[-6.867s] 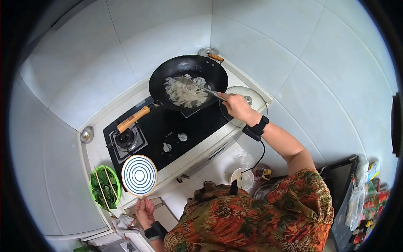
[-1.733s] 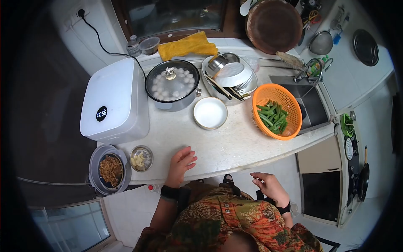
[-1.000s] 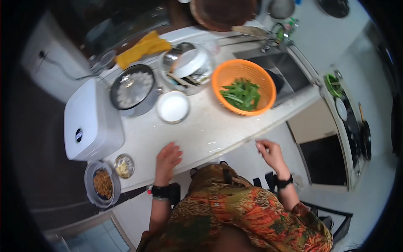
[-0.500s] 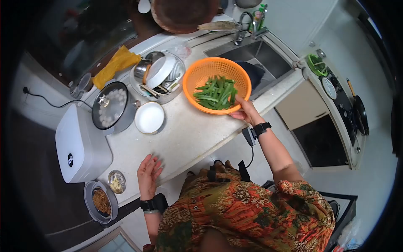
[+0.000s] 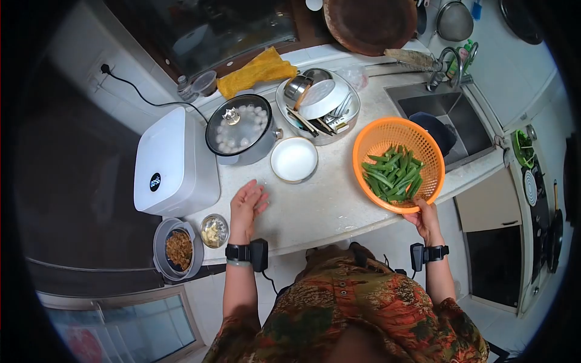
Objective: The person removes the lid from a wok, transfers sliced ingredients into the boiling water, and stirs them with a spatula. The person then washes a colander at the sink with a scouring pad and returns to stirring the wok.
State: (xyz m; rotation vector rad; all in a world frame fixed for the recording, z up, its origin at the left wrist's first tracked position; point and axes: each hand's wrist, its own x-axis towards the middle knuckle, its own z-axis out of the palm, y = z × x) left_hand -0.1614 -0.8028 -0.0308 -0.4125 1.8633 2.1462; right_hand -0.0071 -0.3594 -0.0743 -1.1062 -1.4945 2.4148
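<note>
My right hand (image 5: 425, 216) grasps the near rim of one orange basket (image 5: 393, 130), which sits just ahead; green pods (image 5: 394, 174) inside overlap, too many to count. Left hand (image 5: 247, 206) half open, fingers loosely curled, nothing held. A second ago the right was off the basket. Ahead of the left: one white bowl (image 5: 294, 160), one lidded pot (image 5: 261, 151).

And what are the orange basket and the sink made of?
The orange basket looks like plastic, smooth and slightly shiny: it is one bright colour with rows of small holes through its wall. The sink seems to be metal, probably stainless steel, because it is grey with soft, dull reflections.
</note>
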